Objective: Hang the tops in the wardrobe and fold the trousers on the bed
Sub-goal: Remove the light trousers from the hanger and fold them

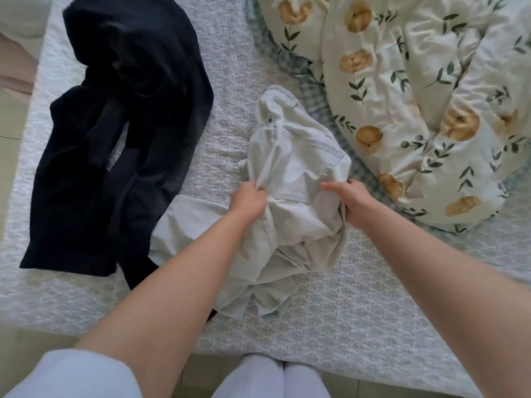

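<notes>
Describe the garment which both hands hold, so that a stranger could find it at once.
Start from the white quilted bed, with a floral duvet bunched at its right. Near the bed's middle lie crumpled pale trousers, gripped by the left hand and right hand. Unlike the dark garment to their left, they are off-white, with stitched pockets.

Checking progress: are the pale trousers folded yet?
Not folded. The pale trousers lie bunched and creased on the bed, with the left hand and right hand gripping them.
</notes>
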Demonstrator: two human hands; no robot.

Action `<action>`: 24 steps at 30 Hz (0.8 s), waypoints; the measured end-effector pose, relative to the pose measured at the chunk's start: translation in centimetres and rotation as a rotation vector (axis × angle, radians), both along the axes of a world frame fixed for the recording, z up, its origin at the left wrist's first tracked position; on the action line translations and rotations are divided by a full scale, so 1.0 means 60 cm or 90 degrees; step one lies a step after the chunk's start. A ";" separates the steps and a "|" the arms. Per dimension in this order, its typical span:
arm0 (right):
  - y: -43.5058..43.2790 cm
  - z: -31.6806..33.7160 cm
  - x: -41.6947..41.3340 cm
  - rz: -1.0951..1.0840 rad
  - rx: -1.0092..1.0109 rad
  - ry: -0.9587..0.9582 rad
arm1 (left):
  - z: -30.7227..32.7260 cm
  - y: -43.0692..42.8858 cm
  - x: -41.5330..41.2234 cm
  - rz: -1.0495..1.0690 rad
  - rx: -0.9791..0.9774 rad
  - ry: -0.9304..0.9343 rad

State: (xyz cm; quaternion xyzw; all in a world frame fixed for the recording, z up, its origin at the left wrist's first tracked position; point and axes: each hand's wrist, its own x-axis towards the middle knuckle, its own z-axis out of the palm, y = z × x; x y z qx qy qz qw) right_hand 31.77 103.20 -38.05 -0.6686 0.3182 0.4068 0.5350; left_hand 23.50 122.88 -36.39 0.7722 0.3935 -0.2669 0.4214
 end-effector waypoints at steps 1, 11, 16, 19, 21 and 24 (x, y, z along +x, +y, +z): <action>-0.005 0.004 0.001 -0.003 0.016 0.000 | 0.002 0.012 -0.004 0.060 -0.017 -0.001; -0.015 0.094 -0.026 0.026 0.114 0.061 | 0.045 0.073 -0.081 0.455 -0.184 -0.035; -0.042 0.140 -0.059 0.017 0.033 -0.014 | 0.092 0.099 -0.129 0.473 -0.218 -0.060; -0.066 0.170 -0.092 0.040 0.019 -0.084 | 0.121 0.116 -0.167 0.425 -0.185 -0.060; -0.080 0.193 -0.116 0.077 -0.001 -0.124 | 0.143 0.120 -0.196 0.372 -0.156 -0.062; -0.094 0.227 -0.159 0.138 -0.048 -0.168 | 0.187 0.097 -0.235 0.273 -0.134 -0.086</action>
